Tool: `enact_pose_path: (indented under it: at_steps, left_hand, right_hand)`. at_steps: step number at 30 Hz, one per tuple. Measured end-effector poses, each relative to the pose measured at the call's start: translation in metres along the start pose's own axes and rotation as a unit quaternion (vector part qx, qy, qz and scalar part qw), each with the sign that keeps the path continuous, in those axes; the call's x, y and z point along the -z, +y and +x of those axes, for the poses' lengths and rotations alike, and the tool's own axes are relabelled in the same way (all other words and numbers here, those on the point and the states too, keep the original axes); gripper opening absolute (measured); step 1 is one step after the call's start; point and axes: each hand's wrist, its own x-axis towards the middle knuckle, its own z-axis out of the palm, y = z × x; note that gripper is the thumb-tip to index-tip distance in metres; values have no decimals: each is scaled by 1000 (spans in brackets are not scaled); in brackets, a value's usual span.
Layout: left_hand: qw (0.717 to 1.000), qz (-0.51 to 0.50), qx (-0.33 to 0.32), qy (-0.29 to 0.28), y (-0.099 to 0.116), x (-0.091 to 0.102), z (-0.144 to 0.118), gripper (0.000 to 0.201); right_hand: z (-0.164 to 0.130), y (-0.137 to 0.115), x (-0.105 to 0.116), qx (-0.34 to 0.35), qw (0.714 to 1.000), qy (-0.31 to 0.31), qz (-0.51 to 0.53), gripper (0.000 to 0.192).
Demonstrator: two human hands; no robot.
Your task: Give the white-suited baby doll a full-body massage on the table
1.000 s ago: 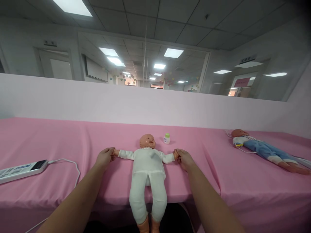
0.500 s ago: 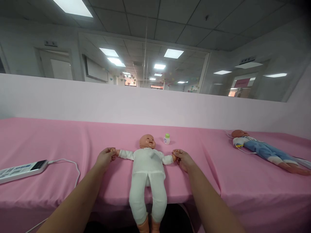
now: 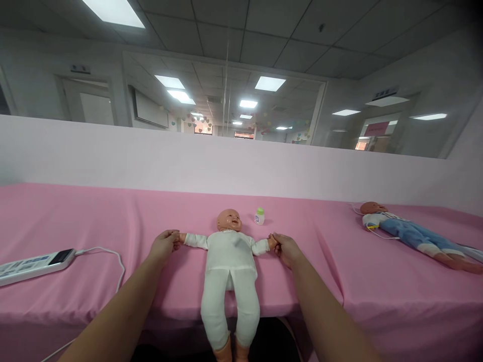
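Note:
A baby doll point(image 3: 231, 261) in a white suit lies on its back on the pink-covered table point(image 3: 94, 221), arms spread wide, legs hanging over the front edge. My left hand point(image 3: 164, 245) grips the doll's hand on the left side. My right hand point(image 3: 287, 247) grips the doll's other hand on the right. Both of the doll's arms are stretched straight out sideways.
A small white bottle with a green cap point(image 3: 259, 216) stands just behind the doll's right side. A white power strip with a cable point(image 3: 35, 262) lies at the left. A second doll in blue clothes point(image 3: 411, 234) lies at the right. A pale partition wall point(image 3: 241, 161) backs the table.

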Motion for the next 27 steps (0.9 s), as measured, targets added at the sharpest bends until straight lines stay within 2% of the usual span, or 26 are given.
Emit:
enact_pose_path:
  at_steps: [6,14,27]
  left_hand:
    - [1000,-6,9,3,4,-1,-3,47]
    - [1000,-15,17,-5,-2,2,3,48]
    - [1000,14,-6,-6,-2,1,0,34]
  right_hand:
    - [-1,-1,-3,-2,1000,-16,5,23]
    - [-13,-8,-6,12,997,-73,23,29]
    - [-8,-3,-6,-1,999,-30,-36,43]
